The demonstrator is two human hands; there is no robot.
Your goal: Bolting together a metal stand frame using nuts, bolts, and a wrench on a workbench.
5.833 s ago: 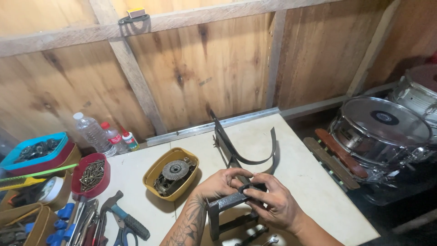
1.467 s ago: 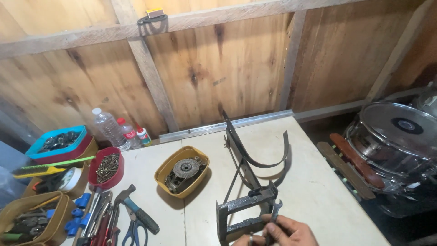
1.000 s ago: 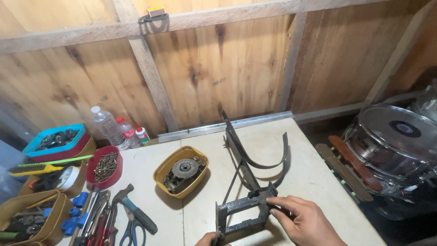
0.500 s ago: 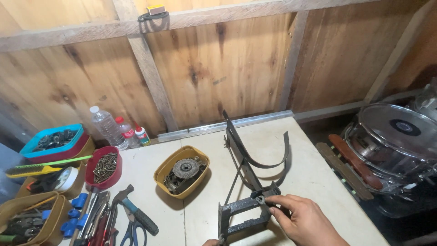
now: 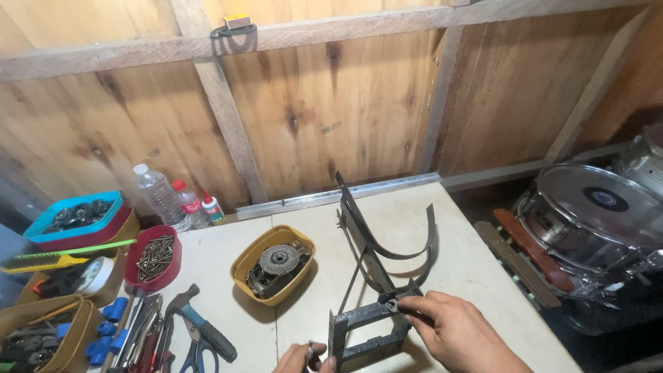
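The right hand (image 5: 452,331) is pinching a small fastener at the upper right corner of a dark metal bracket frame (image 5: 369,328), which is standing at the near middle of the bench (image 5: 456,255), its curved black straps (image 5: 397,238) rising toward the far side. The left hand (image 5: 304,357) is showing only partly at the near edge, its fingers closed on a small metal piece just beside the frame's left post. Judging from this, the frame is already standing assembled, and the fastening at that corner is what is being worked on; how tight it is I cannot tell. To the left a yellow bowl (image 5: 273,266) is holding round metal parts, a red bowl (image 5: 153,255) is holding screws, and a hammer (image 5: 200,331) is lying near pliers and blue-handled tools. Farther left, a blue tray (image 5: 72,215) is sitting by plastic bottles (image 5: 162,197). The bench is pale and worn, backing onto a plank wall (image 5: 331,110); a snare drum (image 5: 590,211) is resting to the right.
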